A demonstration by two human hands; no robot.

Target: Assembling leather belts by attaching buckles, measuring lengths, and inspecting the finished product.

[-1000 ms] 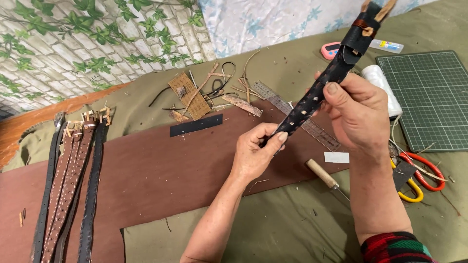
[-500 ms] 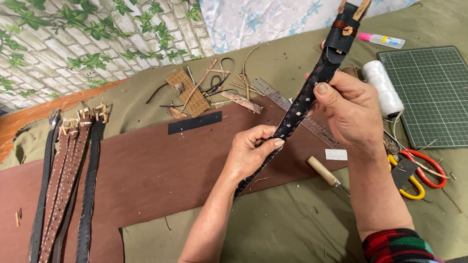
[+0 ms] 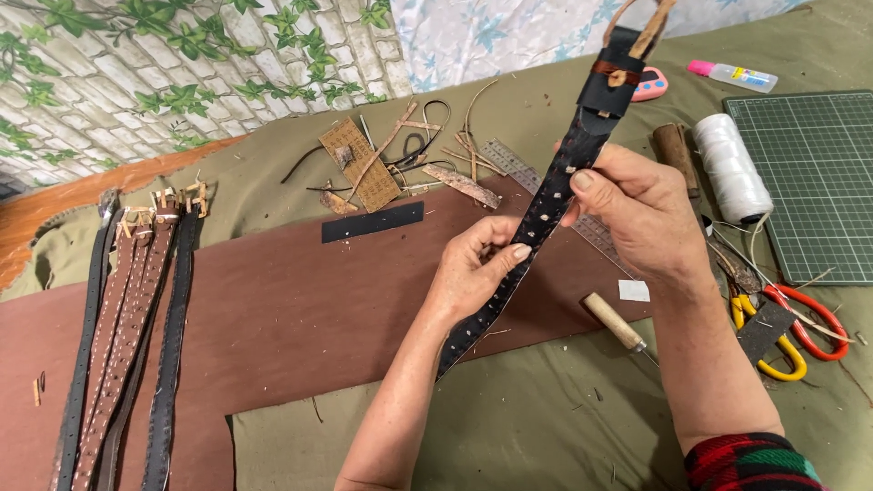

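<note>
Cloth-draped counter [image 3: 546, 427]: black studded belt [image 3: 546, 205] held mid-air, centre, both hands clamped on it, left hand [image 3: 473, 273] lower, right hand [image 3: 641, 218] higher; finished belts [image 3: 127, 318] far left; brown leather sheet [image 3: 300, 309] uncut

Work surface is covered with an olive-green cloth [image 3: 546, 427], a bit wrinkled, with small bits of debris on it. A big brown sheet [image 3: 273, 318] lies across the left half. Behind it there's a brick-and-ivy print backdrop [image 3: 182, 73] on the left and a pale blue leaf-pattern fabric [image 3: 509, 36] next to it. An orange-brown edge [image 3: 82, 191] shows at far left. Light is soft and even.
</note>
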